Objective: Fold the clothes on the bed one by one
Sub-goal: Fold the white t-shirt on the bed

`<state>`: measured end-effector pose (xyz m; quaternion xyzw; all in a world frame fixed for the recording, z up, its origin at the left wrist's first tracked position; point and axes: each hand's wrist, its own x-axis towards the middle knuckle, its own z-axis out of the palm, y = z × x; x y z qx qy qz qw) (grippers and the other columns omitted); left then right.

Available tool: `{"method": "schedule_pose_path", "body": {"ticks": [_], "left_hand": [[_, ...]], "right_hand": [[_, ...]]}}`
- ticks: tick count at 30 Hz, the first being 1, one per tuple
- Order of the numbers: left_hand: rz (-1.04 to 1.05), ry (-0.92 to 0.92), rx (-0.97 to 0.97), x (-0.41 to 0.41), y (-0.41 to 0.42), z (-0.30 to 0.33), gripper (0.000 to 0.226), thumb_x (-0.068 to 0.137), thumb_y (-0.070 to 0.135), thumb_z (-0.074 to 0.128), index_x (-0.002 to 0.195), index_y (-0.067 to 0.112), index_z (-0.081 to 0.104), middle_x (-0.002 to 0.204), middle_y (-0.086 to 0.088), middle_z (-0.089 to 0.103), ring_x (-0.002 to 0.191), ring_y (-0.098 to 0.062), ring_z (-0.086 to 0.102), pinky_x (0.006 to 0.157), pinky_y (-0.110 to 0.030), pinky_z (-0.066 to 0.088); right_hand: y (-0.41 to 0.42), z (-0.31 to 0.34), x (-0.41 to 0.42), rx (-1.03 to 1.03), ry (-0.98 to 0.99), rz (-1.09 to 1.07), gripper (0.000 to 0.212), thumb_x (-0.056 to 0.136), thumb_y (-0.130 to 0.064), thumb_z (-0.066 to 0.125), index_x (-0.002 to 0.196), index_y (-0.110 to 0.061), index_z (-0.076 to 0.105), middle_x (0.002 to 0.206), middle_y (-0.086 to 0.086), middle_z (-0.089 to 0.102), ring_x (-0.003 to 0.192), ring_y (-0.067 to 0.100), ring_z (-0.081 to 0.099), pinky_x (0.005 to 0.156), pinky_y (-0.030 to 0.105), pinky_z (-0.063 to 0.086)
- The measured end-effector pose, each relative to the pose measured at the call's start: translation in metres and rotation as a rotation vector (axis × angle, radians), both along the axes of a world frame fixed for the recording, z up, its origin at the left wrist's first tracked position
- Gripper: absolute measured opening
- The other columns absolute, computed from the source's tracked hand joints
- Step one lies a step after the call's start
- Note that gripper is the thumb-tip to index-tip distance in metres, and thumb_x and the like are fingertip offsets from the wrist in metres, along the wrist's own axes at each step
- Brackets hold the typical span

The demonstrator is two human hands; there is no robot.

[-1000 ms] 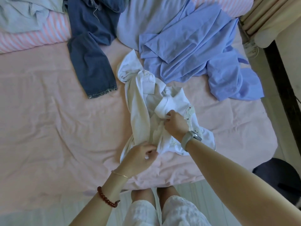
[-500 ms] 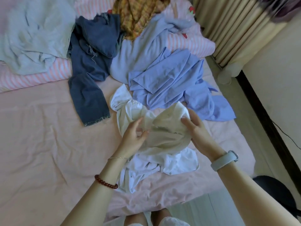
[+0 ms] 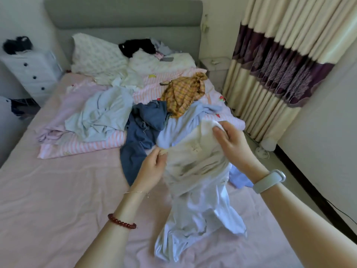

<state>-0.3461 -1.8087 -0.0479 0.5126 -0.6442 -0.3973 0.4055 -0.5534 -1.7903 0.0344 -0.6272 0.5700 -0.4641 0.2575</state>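
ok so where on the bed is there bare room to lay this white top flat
The pink sheet lies bare left of the left hand, below the striped quilt and beside the jeans. A smaller strip runs under the right hand. Toward the headboard it is crowded with clothes; the white top hangs between both hands.

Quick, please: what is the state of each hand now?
Left hand: closed, pinching the edge of the white garment.
Right hand: closed, gripping the same garment's upper edge.
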Motion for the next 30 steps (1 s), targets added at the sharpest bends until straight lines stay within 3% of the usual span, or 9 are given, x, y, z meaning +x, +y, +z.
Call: {"method": "schedule_pose_path", "body": {"ticks": [2,6,10,14,17,19,24,27,30], "left_hand": [[-0.01,0.012,-0.106,0.033,0.027,0.033,0.025,0.097,0.017,0.043,0.072,0.014,0.043,0.061,0.013,0.035,0.055,0.001,0.032,0.053,-0.013,0.031],[-0.031,-0.023,-0.324,0.096,0.097,0.1,0.013,0.089,0.038,0.058,0.087,0.031,0.048,0.066,0.02,0.049,0.06,0.005,0.044,0.058,-0.009,0.035],[-0.023,-0.307,-0.397,0.156,0.168,0.138,0.059,0.059,0.065,0.072,0.104,0.046,0.039,0.086,0.037,0.049,0.075,0.011,0.048,0.065,-0.006,0.035],[0.031,-0.465,-0.428,0.209,0.22,0.145,0.044,0.076,0.035,0.072,0.098,0.054,0.038,0.098,0.039,0.049,0.075,-0.001,0.049,0.069,-0.001,0.033],[0.087,-0.426,-0.403,0.244,0.25,0.137,0.032,0.085,0.018,0.064,0.088,0.046,0.05,0.09,0.02,0.057,0.079,0.006,0.052,0.068,-0.004,0.036],[0.168,-0.404,-0.324,0.263,0.269,0.127,0.027,0.088,0.012,0.059,0.08,0.037,0.054,0.082,0.012,0.059,0.074,0.0,0.053,0.066,-0.008,0.037],[0.292,-0.384,-0.178,0.294,0.318,0.111,0.023,0.093,0.012,0.052,0.072,0.021,0.054,0.063,0.007,0.052,0.059,-0.001,0.044,0.057,-0.013,0.032],[0.4,-0.186,-0.172,0.298,0.344,0.118,0.016,0.087,0.034,0.056,0.078,0.02,0.055,0.064,0.012,0.054,0.059,0.0,0.044,0.057,-0.014,0.032],[0.531,0.021,-0.209,0.296,0.361,0.134,0.016,0.076,0.037,0.056,0.079,0.021,0.054,0.068,-0.004,0.05,0.063,-0.008,0.041,0.055,-0.015,0.031]], "right_hand": [[0.026,0.019,0.019,-0.121,0.046,-0.039,0.02,0.096,-0.004,0.044,0.083,0.008,0.055,0.069,0.007,0.049,0.059,0.001,0.041,0.057,0.011,0.033],[0.086,0.054,0.065,-0.311,0.001,-0.099,0.021,0.097,-0.006,0.042,0.082,0.004,0.052,0.064,0.002,0.048,0.059,-0.002,0.042,0.057,0.011,0.033],[0.14,0.076,0.112,-0.435,-0.029,-0.161,0.019,0.096,-0.006,0.041,0.082,-0.003,0.053,0.068,-0.005,0.046,0.063,0.001,0.041,0.06,0.011,0.033],[0.174,0.083,0.144,-0.449,0.052,-0.132,0.024,0.094,-0.008,0.042,0.081,0.006,0.057,0.076,0.01,0.05,0.072,0.019,0.046,0.066,0.018,0.034],[0.189,0.08,0.166,-0.366,-0.019,-0.057,0.017,0.093,-0.008,0.039,0.082,-0.01,0.052,0.072,-0.003,0.051,0.067,0.0,0.048,0.062,0.007,0.035],[0.197,0.073,0.179,-0.29,-0.098,0.035,0.021,0.094,0.001,0.039,0.094,-0.015,0.053,0.077,-0.003,0.052,0.063,-0.006,0.048,0.061,0.003,0.035],[0.214,0.055,0.202,-0.285,0.01,0.384,0.034,0.093,0.006,0.035,0.107,-0.023,0.045,0.074,-0.007,0.046,0.056,0.002,0.038,0.055,0.009,0.033],[0.221,0.051,0.21,-0.349,0.105,0.519,0.033,0.089,0.012,0.036,0.105,-0.015,0.046,0.097,-0.016,0.05,0.079,-0.009,0.051,0.071,0.005,0.037],[0.226,0.053,0.215,-0.411,0.242,0.631,0.034,0.084,0.02,0.036,0.102,-0.003,0.054,0.107,-0.009,0.054,0.099,0.01,0.054,0.084,0.016,0.041]]}}
